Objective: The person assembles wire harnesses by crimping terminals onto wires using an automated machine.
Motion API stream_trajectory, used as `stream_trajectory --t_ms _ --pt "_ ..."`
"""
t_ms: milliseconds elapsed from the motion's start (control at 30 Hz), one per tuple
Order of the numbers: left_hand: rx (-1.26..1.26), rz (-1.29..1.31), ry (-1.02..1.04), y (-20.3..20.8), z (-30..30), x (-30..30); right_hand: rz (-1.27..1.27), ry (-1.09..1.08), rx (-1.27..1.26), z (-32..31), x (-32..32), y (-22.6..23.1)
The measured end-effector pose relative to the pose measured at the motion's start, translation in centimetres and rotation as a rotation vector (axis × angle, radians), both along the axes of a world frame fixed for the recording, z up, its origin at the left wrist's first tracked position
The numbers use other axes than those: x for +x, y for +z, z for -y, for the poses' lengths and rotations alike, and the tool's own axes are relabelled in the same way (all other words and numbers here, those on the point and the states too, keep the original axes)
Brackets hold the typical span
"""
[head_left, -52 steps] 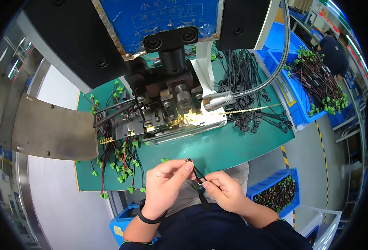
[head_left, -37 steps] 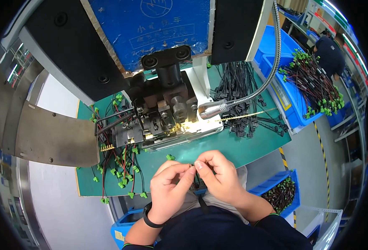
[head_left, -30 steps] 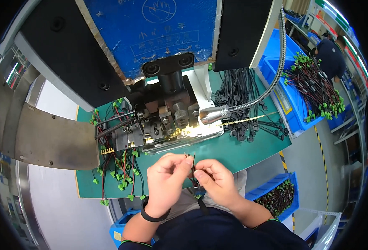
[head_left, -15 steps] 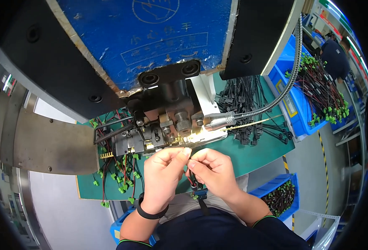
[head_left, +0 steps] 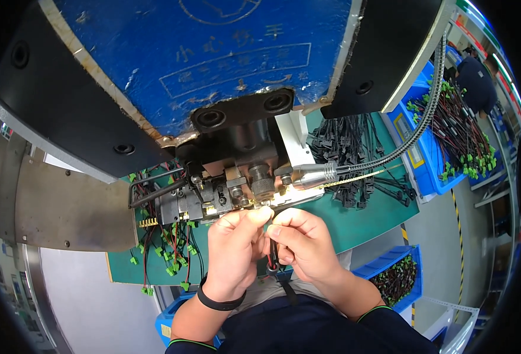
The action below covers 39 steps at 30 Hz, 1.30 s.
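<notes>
My left hand, with a black band at the wrist, is closed in a pinch at the front of a crimping press. Its fingertips sit right by the lit die area. Beside it, my right hand is also closed, thumb against fingers. Both grip a thin cable with red and black wires, which hangs down between them toward my lap. The tips of the wires are hidden by my fingers and the glare. A metal gooseneck lamp lights the spot from the right.
Wires with green connectors lie left on the green table. A heap of black cables lies behind the press, on the right. Blue bins of wires stand to the right. A curved metal guard rises left. Another person is far right.
My view has shifted slightly, and the press looms larger. Both hands stay pinched on the cable near the die; the blue and green piece lower on the cable has dropped out of sight.
</notes>
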<state>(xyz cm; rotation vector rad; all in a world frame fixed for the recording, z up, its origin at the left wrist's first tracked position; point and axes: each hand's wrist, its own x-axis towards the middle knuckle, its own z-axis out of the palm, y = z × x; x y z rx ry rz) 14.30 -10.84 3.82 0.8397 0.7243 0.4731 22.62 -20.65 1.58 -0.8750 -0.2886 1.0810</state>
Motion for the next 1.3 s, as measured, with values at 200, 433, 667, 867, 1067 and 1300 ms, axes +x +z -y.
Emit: stream_trajectory --t_ms 200,433,667,867,1067,1300 --pt "-0.043 0.027 0.006 0.3 0.0 0.2 -0.009 -0.007 0.019 0.1 -0.1 -0.2" --pt "-0.06 0.017 0.019 0.4 0.1 0.2 -0.021 0.007 0.0 0.1 0.1 0.0" --pt "-0.064 0.018 0.007 0.3 0.1 0.1 -0.006 0.023 0.036 0.3 0.0 -0.3" --pt "-0.067 0.014 0.026 0.4 -0.3 0.1 0.01 0.039 0.044 -0.1 0.2 -0.4" --pt "0.214 0.086 0.075 0.8 2.6 -0.5 0.504 -0.166 0.127 1.8 -0.9 -2.0" --pt "0.475 -0.165 -0.31 1.2 4.5 -4.0 -0.014 0.539 -0.032 12.3 -0.3 -2.8"
